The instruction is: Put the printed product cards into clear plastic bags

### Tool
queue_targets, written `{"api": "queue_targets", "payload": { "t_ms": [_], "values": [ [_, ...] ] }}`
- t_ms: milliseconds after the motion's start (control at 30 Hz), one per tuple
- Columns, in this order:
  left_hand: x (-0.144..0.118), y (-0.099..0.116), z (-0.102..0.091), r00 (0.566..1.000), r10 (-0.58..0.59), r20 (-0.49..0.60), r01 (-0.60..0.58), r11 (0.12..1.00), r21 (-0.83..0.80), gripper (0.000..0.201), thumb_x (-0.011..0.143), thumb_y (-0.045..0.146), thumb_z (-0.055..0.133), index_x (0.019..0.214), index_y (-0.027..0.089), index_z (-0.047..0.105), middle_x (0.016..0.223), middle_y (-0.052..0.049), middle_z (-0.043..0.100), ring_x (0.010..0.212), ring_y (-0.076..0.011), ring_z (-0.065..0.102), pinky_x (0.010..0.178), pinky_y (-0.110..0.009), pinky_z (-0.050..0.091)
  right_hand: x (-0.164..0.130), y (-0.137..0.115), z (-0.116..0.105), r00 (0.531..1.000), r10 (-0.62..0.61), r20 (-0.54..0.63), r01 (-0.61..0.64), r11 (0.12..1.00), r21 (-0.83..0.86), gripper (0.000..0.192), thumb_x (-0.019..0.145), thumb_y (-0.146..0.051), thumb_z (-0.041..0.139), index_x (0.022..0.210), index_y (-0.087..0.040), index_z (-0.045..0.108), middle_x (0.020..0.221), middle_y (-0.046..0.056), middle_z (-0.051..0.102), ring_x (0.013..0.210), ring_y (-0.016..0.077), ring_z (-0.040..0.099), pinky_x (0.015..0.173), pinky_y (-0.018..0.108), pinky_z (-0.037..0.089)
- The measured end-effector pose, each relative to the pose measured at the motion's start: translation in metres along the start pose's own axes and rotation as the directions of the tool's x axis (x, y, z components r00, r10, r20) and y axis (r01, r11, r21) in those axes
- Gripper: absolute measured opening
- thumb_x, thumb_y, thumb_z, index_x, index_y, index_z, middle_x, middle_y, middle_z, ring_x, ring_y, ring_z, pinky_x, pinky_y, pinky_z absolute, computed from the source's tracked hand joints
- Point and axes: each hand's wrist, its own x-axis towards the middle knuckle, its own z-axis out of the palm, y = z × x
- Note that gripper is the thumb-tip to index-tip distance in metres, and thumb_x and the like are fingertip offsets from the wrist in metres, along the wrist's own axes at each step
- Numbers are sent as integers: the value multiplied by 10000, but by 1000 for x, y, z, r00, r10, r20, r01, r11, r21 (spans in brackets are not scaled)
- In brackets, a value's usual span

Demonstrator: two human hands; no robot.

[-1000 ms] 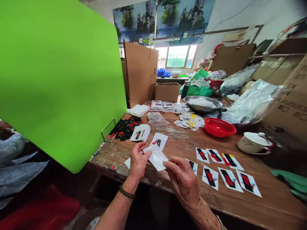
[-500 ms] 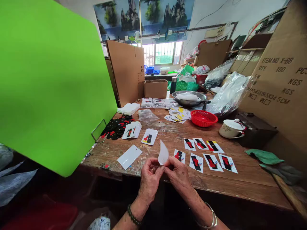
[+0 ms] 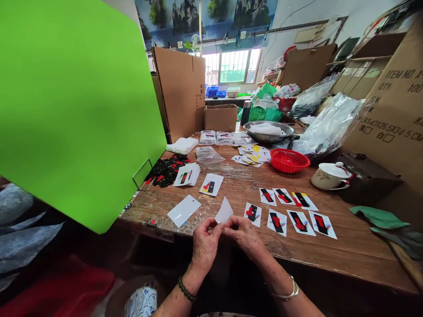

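Note:
My left hand (image 3: 205, 246) and my right hand (image 3: 245, 237) meet at the table's front edge, both pinching one curved piece of white paper or card (image 3: 224, 210). Its far end sticks up above my fingertips; the near end is hidden by them. Left of my hands lies a blank white card (image 3: 183, 211) with a small hole. Beyond it are a printed card with red and black pieces (image 3: 211, 184) and a stack of white cards (image 3: 187, 175). Several cards bearing red and black pieces, among them one card (image 3: 253, 214), lie in two rows to the right.
A green board (image 3: 79, 101) stands at the left beside a pile of black and red pieces (image 3: 165, 169). Farther back are a red basket (image 3: 289, 161), a metal pan (image 3: 269, 133) and yellow-and-white cards (image 3: 251, 155). A lidded mug (image 3: 330, 176) stands at the right.
The white piece has tipped lower and bent over between my fingers. Both hands stay pinched together on it. The whole view has shifted slightly, the table things now appearing farther right.

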Motion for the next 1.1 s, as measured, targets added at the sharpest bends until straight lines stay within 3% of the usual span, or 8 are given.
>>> {"api": "queue_targets", "payload": {
  "t_ms": [133, 300, 500, 633, 767, 933, 1033, 1100],
  "values": [
    [3, -3, -5, 995, -94, 29, 96, 994, -47, 243, 726, 376, 695, 838, 164, 729, 833, -79, 727, 684, -212, 668, 619, -309, 557, 0, 0, 1, 999, 43, 27, -43, 999, 14, 327, 636, -453, 754, 626, -182, 572, 541, -13, 581, 482, 115, 460, 462, 218, 318],
    [5, -7, -2, 998, -53, -35, 57, 992, 113, 142, 717, 281, 631, 798, 174, 678, 691, -34, 696, 539, -177, 635, 531, -285, 517, 0, 9, 8, 974, -188, -124, 140, 936, -322, 255, 745, -407, 612, 620, -192, 556, 567, -4, 564, 542, 148, 493, 521, 251, 348],
    [14, -13, 1, 993, 77, -89, -39, 929, 369, 69, 655, 166, 565, 604, 205, 540, 513, 31, 558, 490, -141, 537, 506, -238, 389, -11, 15, 18, 760, -633, -146, 376, 612, -696, 173, 832, -220, 471, 660, -205, 487, 661, 11, 529, 615, 168, 505, 592, 277, 347],
    [13, -8, 2, 986, 118, -117, -65, 920, 387, 67, 664, 169, 571, 611, 203, 549, 536, 26, 564, 519, -135, 508, 534, -240, 358, -15, 10, 20, 656, -752, -65, 442, 452, -775, 149, 870, -147, 448, 745, -208, 500, 715, 16, 519, 660, 178, 515, 615, 274, 377],
    [3, -2, 10, 977, 168, -128, -117, 935, 336, 125, 708, 183, 572, 587, 201, 546, 543, 23, 549, 532, -127, 481, 552, -242, 360, -11, 5, 16, 623, -781, -52, 384, 363, -849, 216, 781, -78, 434, 929, -191, 543, 855, 66, 551, 826, 239, 534, 702, 326, 434],
    [-14, 5, 20, 998, -56, 11, 56, 997, -60, 106, 718, 241, 673, 674, 184, 595, 620, -1, 604, 581, -141, 548, 567, -245, 433, -1, -4, 0, 587, -799, -134, 415, 438, -797, 324, 700, -51, 430, 953, -206, 560, 963, 79, 561, 913, 238, 551, 762, 348, 476],
    [-15, 13, 16, 948, -172, 268, 277, 861, -427, 254, 742, 297, 721, 957, 177, 657, 916, -64, 707, 794, -187, 646, 677, -280, 505, -1, -9, -4, 532, -830, -166, 524, 477, -705, 301, 677, -29, 420, 842, -215, 590, 891, 49, 570, 851, 204, 570, 723, 313, 480],
    [-9, 19, 11, 923, -195, 332, 363, 731, -578, 375, 761, 340, 729, 1088, 179, 643, 1058, -88, 703, 910, -204, 654, 759, -303, 521, -5, -11, -2, 538, -818, -205, 570, 532, -626, 259, 694, -51, 453, 801, -217, 621, 864, 42, 581, 834, 198, 580, 700, 301, 478]
  ]
}}
